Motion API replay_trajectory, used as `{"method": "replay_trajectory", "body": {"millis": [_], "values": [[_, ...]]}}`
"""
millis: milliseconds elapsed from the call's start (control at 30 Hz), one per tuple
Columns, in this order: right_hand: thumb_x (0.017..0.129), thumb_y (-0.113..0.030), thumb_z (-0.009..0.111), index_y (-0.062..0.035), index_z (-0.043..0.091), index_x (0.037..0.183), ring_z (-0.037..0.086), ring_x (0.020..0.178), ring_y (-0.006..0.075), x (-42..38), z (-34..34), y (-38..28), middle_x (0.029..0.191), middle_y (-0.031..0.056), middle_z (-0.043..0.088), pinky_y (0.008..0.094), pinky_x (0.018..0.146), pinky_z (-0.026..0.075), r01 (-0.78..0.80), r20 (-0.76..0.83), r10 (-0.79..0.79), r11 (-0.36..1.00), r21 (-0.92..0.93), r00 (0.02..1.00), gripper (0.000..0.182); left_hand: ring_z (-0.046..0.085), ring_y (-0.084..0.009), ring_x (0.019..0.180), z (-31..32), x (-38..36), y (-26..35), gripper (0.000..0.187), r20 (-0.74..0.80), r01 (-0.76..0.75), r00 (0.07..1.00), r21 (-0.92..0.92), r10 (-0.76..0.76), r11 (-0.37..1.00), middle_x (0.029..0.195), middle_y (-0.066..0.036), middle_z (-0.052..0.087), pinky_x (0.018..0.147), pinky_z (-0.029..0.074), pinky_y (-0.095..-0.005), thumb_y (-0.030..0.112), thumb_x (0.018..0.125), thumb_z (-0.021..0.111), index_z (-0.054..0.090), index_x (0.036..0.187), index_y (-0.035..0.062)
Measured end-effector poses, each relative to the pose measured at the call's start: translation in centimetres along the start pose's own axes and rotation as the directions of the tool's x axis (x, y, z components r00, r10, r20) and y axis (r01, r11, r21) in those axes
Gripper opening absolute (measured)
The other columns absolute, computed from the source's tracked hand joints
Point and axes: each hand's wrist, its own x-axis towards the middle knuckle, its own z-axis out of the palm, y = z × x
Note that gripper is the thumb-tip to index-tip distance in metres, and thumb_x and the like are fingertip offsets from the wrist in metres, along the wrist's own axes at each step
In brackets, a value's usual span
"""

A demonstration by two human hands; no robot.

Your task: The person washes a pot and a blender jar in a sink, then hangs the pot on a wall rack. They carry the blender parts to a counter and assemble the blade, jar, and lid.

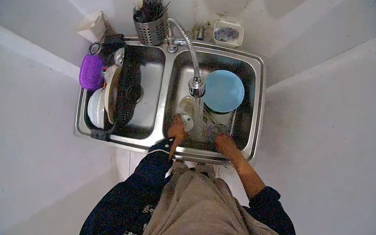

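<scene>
My left hand [177, 129] is in the right basin of the sink, its fingers closed at the side of a small round whitish vessel [187, 123], perhaps a cup. To its right, my right hand [225, 143] is closed on a greyish, see-through-looking thing [217, 129] too blurred to name. Water from the faucet head [196, 88] falls between both hands. Just behind the left hand lies a round yellowish item [186, 103] under the stream. A light blue plate or bowl [224, 92] rests at the back right of this basin.
Dishes, including a white bowl [96, 107], and a purple container [91, 72] crowd the left side of the left basin [147, 105]. Behind the sink stand a perforated metal utensil holder [151, 31] and a white tray [229, 25] with a dark scrubber. Walls rise on both sides.
</scene>
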Motion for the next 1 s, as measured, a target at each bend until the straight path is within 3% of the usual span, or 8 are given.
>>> {"method": "replay_trajectory", "body": {"millis": [67,133,267,400,533,700,833,1000], "values": [[0.067,-0.003,0.061,-0.0018,0.057,0.102,0.056,0.097,0.0335,-0.4,3.9,0.9,0.096,0.0194,0.059,0.0455,0.083,0.047,-0.022,-0.156,0.021,1.000,-0.005,0.987,0.035,0.055,-0.0352,0.100,4.0,1.6,-2.4,0.087,-0.174,-0.129,0.977,-0.036,0.121,0.991,0.133,-0.024,0.039,0.078,0.050,-0.0420,0.033,0.070,0.072,0.027,0.139,0.0064],[0.066,-0.002,0.060,-0.0022,0.058,0.103,0.055,0.099,0.0337,0.1,1.7,0.0,0.098,0.0191,0.058,0.0453,0.083,0.047,-0.118,-0.035,0.122,0.989,0.089,0.992,0.037,0.056,-0.0339,0.098,6.2,2.4,-3.7,0.085,-0.342,-0.263,0.911,-0.051,0.230,0.964,0.131,-0.024,0.039,0.072,0.051,-0.0420,0.033,0.072,0.071,0.026,0.140,0.0074],[0.065,-0.001,0.061,-0.0039,0.057,0.108,0.053,0.103,0.0336,0.2,-3.0,-2.8,0.104,0.0174,0.057,0.0450,0.085,0.045,-0.276,0.051,0.272,0.951,0.140,0.961,0.044,0.054,-0.0340,0.099,6.0,2.6,-3.5,0.086,-0.262,-0.248,0.932,0.045,0.251,0.968,0.127,-0.023,0.042,0.074,0.050,-0.0414,0.035,0.070,0.072,0.028,0.138,0.0058],[0.063,-0.001,0.062,-0.0053,0.055,0.113,0.052,0.104,0.0334,0.3,2.3,-0.4,0.108,0.0148,0.057,0.0457,0.087,0.044,-0.059,-0.236,0.095,0.986,0.155,0.967,0.051,0.053,-0.0347,0.097,-0.8,-1.4,0.0,0.079,-0.121,-0.209,0.965,0.190,0.234,0.959,0.119,-0.022,0.045,0.075,0.048,-0.0396,0.037,0.072,0.070,0.033,0.134,0.0045],[0.064,0.000,0.062,-0.0061,0.056,0.112,0.052,0.105,0.0336,-0.3,3.2,0.3,0.108,0.0133,0.058,0.0452,0.089,0.043,0.015,-0.322,0.041,0.986,0.169,0.946,0.049,0.053,-0.0348,0.093,4.4,2.3,-2.7,0.067,-0.448,-0.306,0.798,0.276,0.403,0.911,0.108,-0.021,0.049,0.076,0.047,-0.0382,0.035,0.078,0.064,0.039,0.131,0.0048],[0.065,-0.001,0.064,-0.0092,0.059,0.109,0.053,0.105,0.0341,0.4,-2.4,-1.9,0.108,0.0143,0.058,0.0441,0.089,0.044,-0.254,-0.085,0.278,0.941,0.222,0.957,0.046,0.061,-0.0338,0.090,-3.1,-2.1,0.1,0.092,-0.073,-0.078,0.991,0.357,0.111,0.931,0.109,-0.017,0.059,0.072,0.050,-0.0449,0.058,0.058,0.072,0.040,0.128,0.0066],[0.065,-0.001,0.064,-0.0101,0.059,0.109,0.054,0.103,0.0342,0.1,-4.0,-1.7,0.108,0.0157,0.059,0.0435,0.087,0.046,-0.296,-0.004,0.304,0.929,0.224,0.953,0.045,0.060,-0.0334,0.091,-12.8,-7.6,3.5,0.089,0.102,-0.157,0.985,0.202,0.139,0.967,0.104,-0.025,0.056,0.077,0.049,-0.0416,0.049,0.071,0.064,0.029,0.136,-0.0018],[0.066,-0.002,0.065,-0.0095,0.058,0.109,0.055,0.102,0.0339,-0.2,-4.4,-1.3,0.105,0.0162,0.060,0.0435,0.087,0.046,-0.364,0.004,0.374,0.900,0.238,0.928,0.044,0.054,-0.0359,0.103,-19.9,-13.9,4.1,0.082,-0.152,-0.229,0.967,-0.149,0.206,0.962,0.112,-0.023,0.053,0.086,0.045,-0.0415,0.043,0.062,0.077,0.040,0.118,-0.0040]]}}
